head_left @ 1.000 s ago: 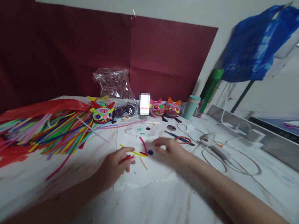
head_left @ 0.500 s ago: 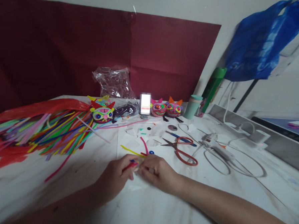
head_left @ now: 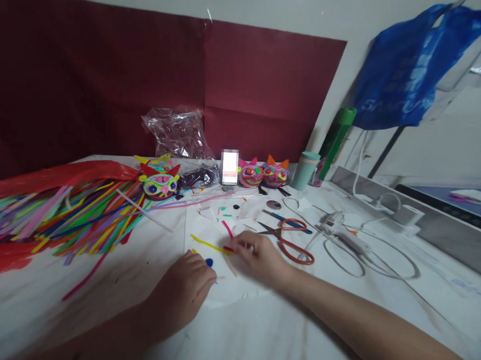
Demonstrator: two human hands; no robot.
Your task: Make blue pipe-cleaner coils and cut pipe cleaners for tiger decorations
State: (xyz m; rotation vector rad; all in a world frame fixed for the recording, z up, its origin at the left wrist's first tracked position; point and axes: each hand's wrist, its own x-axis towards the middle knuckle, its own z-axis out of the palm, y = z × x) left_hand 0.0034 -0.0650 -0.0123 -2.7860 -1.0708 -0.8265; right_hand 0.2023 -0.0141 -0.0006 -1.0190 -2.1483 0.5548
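Observation:
Low over the white paper, my left hand (head_left: pixel 189 285) is closed around a small piece that is mostly hidden. A dark blue round part (head_left: pixel 209 262) and a yellow bit show past its fingers. To its right, my right hand (head_left: pixel 258 256) reaches down to the paper with thumb and fingers drawn together. Its fingertips are at the ends of a yellow fuzzy pipe cleaner (head_left: pixel 207 244) and a pink pipe cleaner (head_left: pixel 227 228). A short red piece shows there too; what the fingers pinch is hidden. Orange-handled scissors (head_left: pixel 295 251) lie open beyond that hand.
Many coloured pipe cleaners (head_left: pixel 97 218) spread from a red plastic bag (head_left: pixel 71 174) on the left. Decorated animal heads (head_left: pixel 159 185) stand at the back, near clear plastic wrap (head_left: pixel 178 134). Right are a blue pen-like tool (head_left: pixel 281 218), green cup (head_left: pixel 306 172) and white cables (head_left: pixel 346 236).
My hands were together over the small piece; now they are apart. The left has moved down and left with it, while the right has shifted slightly up to the loose pipe cleaners.

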